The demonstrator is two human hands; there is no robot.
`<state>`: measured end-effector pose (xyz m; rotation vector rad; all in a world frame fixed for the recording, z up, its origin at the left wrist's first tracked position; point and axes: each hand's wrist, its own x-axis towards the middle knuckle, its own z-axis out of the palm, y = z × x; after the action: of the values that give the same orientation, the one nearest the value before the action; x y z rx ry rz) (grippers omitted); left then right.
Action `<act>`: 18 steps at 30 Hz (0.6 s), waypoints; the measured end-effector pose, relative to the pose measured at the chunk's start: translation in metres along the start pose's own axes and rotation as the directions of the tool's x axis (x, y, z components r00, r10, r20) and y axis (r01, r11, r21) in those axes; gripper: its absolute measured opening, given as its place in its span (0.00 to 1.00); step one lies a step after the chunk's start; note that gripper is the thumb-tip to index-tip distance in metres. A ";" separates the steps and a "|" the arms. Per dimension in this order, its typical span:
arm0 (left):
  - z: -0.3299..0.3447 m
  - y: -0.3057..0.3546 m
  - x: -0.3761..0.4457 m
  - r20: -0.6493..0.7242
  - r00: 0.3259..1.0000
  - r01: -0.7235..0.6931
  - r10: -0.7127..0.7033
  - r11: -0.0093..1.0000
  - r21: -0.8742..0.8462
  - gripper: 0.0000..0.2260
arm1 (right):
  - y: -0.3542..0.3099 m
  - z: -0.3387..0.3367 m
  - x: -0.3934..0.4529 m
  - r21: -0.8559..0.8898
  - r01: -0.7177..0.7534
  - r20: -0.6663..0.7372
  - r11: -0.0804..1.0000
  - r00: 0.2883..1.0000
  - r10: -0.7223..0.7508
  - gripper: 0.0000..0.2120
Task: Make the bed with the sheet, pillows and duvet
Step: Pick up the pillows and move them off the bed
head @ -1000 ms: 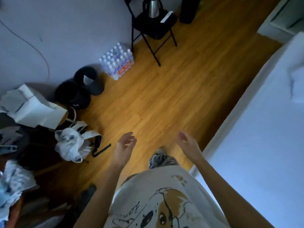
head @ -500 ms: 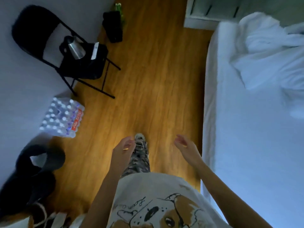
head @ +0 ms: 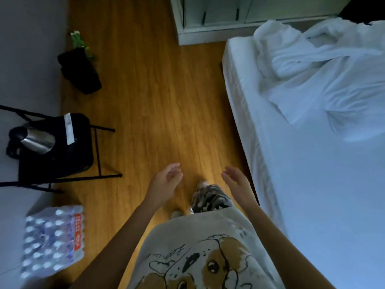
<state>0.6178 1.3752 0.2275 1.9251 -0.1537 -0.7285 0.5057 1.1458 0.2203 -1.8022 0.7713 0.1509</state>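
Hands (head: pixel 166 182) (head: pixel 236 183) empty, fingers relaxed, beside bed (head: pixel 312 184) with crumpled duvet (head: pixel 312 65).

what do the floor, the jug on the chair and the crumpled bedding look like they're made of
Floor: wood or wood-look laminate, warm brown with plank seams and a slight sheen.
Jug: seemingly brushed steel, judging by its grey metallic gleam, with a dark handle, possibly plastic.
Crumpled bedding: soft white woven cloth, matte, falling in deep folds and creases.

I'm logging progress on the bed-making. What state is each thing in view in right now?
Left hand: open, holding nothing.
Right hand: open, holding nothing.
Duvet: bunched at the bed's far end.
Sheet: lying flat on the mattress.
Folding chair: unfolded, with a kettle on its seat.
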 end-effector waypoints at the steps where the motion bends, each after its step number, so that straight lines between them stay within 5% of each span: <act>1: -0.006 0.008 0.022 -0.012 1.000 0.003 -0.003 1.000 -0.011 0.11 | -0.008 -0.001 0.019 0.005 -0.008 -0.014 1.000 1.000 0.008 0.13; 6: -0.026 0.045 0.141 -0.053 0.998 0.038 -0.040 0.999 -0.025 0.11 | -0.051 -0.012 0.148 0.044 0.005 -0.072 0.999 0.997 -0.002 0.14; 18: -0.088 0.181 0.419 -0.212 0.971 0.108 -0.108 0.994 -0.013 0.11 | -0.244 -0.072 0.461 -0.015 0.089 0.073 0.996 0.993 -0.088 0.13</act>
<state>1.0431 1.1867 0.2333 2.0080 0.0847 -0.5888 0.9843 0.9268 0.2316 -1.8348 0.6398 0.1643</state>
